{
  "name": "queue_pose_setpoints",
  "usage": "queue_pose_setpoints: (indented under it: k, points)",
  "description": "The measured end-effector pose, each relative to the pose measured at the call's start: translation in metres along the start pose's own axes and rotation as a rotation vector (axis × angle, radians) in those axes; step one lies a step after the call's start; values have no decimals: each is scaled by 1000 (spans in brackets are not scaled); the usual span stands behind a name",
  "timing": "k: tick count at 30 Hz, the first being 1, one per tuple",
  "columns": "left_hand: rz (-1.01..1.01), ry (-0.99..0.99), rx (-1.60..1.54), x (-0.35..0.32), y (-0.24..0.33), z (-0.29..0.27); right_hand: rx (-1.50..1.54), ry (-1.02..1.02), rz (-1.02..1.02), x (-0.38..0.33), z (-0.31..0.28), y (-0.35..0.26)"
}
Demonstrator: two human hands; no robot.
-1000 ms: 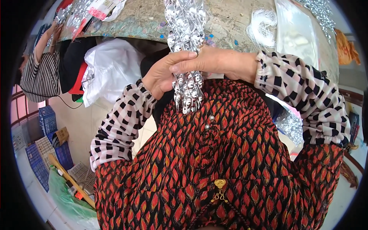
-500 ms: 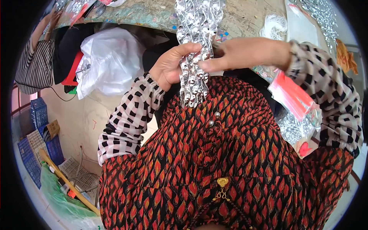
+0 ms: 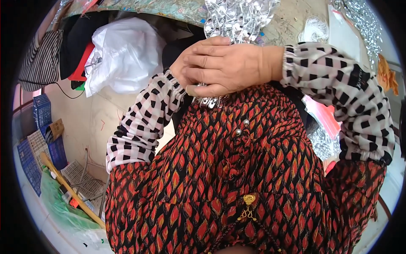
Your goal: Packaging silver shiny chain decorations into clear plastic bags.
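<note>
A bundle of shiny silver foil strands (image 3: 237, 20) with rounded, bead-like bumps hangs over the table's edge towards my lap. My left hand (image 3: 179, 65) is closed round the bundle from the left. Across it lies my right hand (image 3: 232, 63), its fingers bent over the strands and the back of my left hand, covering most of the grip. The lower ends of the strands poke out below my hands, against my patterned clothing. Checked sleeve covers show on both forearms.
The worn table (image 3: 292, 15) carries a coil of white string (image 3: 315, 30) and silver tinsel (image 3: 359, 17). A white plastic bag (image 3: 124, 55) lies on the left near a red stool (image 3: 83, 63). Blue baskets (image 3: 42, 112) stand lower left. At far left shows another person's striped sleeve (image 3: 40, 63).
My right hand has moved left and closed over the bundle and my left hand. The strands' upper part has shifted a little to the right in view.
</note>
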State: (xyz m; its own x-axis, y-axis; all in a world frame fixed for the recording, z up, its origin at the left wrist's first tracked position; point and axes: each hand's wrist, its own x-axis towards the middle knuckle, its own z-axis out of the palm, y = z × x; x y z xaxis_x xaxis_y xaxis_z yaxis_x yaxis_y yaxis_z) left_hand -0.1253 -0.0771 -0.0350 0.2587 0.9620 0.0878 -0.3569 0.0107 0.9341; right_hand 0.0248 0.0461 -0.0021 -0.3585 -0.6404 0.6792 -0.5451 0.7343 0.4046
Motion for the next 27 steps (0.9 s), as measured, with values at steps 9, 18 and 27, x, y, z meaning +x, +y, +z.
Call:
queue_pose_setpoints:
  k: [9,18,27]
  points:
    - [-470,-28,-1052,32,20,11,73,-52,-86,-7,-8,8]
    - [-440,38,-655,75,78,44,-117,-67,-2,35,-62,48]
    - [-308,-210,-226,141,144,145,149,-127,420,119,-241,71]
